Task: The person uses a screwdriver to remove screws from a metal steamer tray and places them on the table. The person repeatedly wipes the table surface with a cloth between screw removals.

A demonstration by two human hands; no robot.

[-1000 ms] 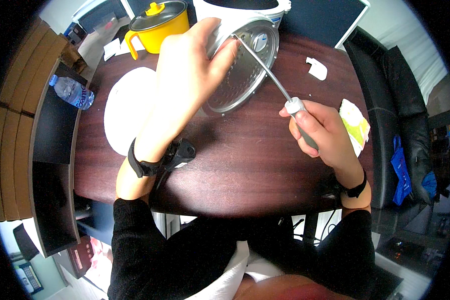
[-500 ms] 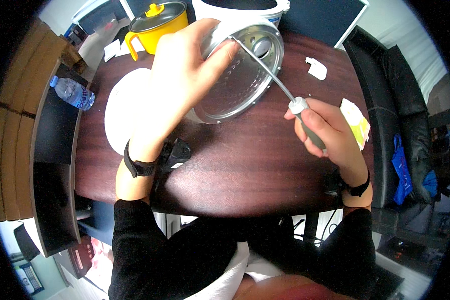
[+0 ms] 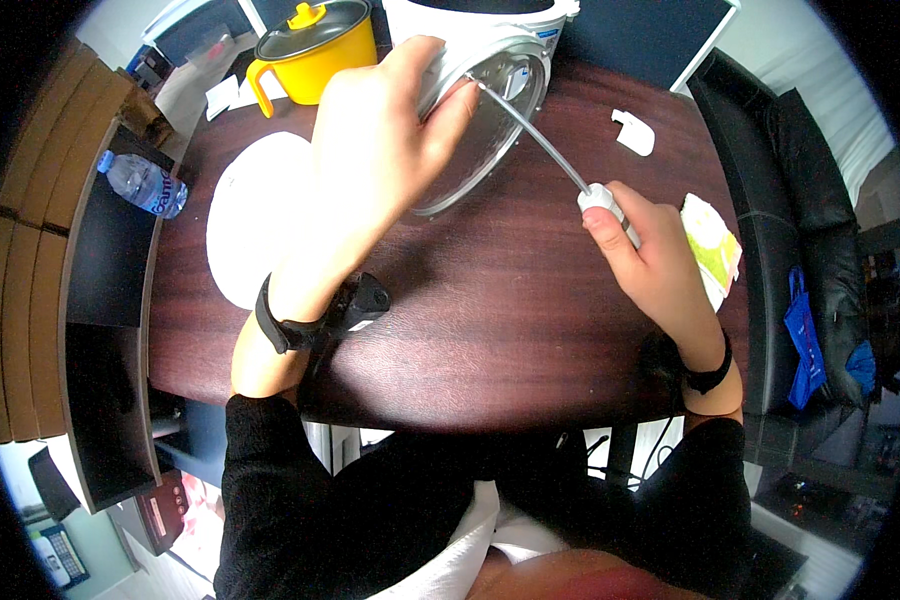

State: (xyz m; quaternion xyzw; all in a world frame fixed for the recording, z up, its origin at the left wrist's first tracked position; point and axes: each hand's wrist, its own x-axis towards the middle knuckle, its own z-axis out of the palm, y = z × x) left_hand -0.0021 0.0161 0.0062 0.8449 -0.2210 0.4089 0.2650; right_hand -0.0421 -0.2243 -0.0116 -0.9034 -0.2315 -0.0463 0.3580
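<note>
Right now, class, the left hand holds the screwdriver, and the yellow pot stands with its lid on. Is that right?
Not quite: in the head view, the right hand, not the left hand, holds the screwdriver. The yellow pot does stand with its lid on.

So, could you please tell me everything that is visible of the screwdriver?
The screwdriver has a long, thin, straight shaft, apparently silvery metal, and a handle with a pale, whitish collar. The right hand grips the handle, hiding most of it. It slants from lower right to upper left in the picture, with its tip at the lid near the left hand's thumb; whether it sits in a screw cannot be told.
</note>
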